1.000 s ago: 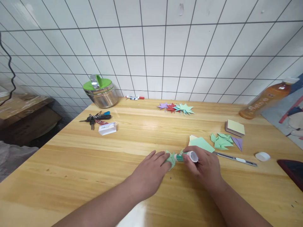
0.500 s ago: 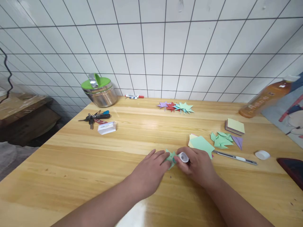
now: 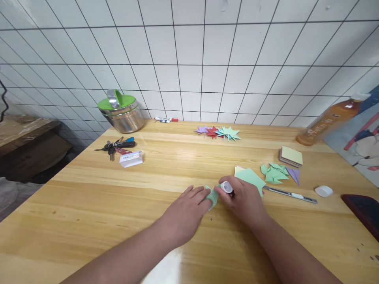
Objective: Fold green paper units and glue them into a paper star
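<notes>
My left hand (image 3: 188,213) lies on the tabletop, its thumb and index finger holding a small folded piece of green paper (image 3: 212,199) by its left side. My right hand (image 3: 244,201) is closed around a white glue stick (image 3: 226,187), tilted with its hollow base facing up. The glue stick's other end is at the paper, hidden by my fingers. A white cap (image 3: 323,191) lies apart on the right. Just beyond my right hand is a pile of loose paper sheets (image 3: 251,179), green on top.
A utility knife (image 3: 291,194), folded green pieces (image 3: 275,173), a paper stack (image 3: 290,156) and a phone-like dark object (image 3: 361,213) lie right. Paper stars (image 3: 227,133) and a marker (image 3: 166,119) lie by the wall. Left are keys (image 3: 117,146), a small box (image 3: 131,159) and a green-lidded pot (image 3: 127,118).
My right hand and the glue stick have shifted slightly up and left over the paper. The whole view has moved a little; my left hand stays on the paper.
</notes>
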Motion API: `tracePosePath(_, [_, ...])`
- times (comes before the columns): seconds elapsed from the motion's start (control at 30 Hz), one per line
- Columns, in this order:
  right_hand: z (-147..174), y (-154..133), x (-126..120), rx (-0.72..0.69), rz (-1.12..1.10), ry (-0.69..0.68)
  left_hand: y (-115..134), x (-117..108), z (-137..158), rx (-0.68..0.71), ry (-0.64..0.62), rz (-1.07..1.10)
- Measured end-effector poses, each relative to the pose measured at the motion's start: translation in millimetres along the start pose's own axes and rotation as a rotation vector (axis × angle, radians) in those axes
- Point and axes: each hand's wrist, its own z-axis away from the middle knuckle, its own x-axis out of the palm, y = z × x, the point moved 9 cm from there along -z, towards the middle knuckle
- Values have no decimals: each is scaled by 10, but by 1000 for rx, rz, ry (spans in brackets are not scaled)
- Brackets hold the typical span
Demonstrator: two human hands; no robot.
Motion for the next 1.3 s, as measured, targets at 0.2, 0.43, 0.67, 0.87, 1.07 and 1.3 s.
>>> tracePosePath(0.2, [28,187,-151,118,-226,150,-9,-36,-13,1,9,13])
tracePosePath(0.43, [209,792,-275,475,-1026,567,-5,-58,10,-4,31,38])
tracePosePath(0.67, [51,835,-173,443,-768,350,-21,3,16,-15,3,-31])
tracePosePath(0.87, [-11,681,20,410,-973,225,-27,45,19,-1,12,-54])
tracePosePath(1.07, [-97,761,61,415,-591,192,-4,56,26,0,13,-62])
tracePosePath(1.3, [-170,689,34,368,-1,128,-21,75,22,7,41,-63])
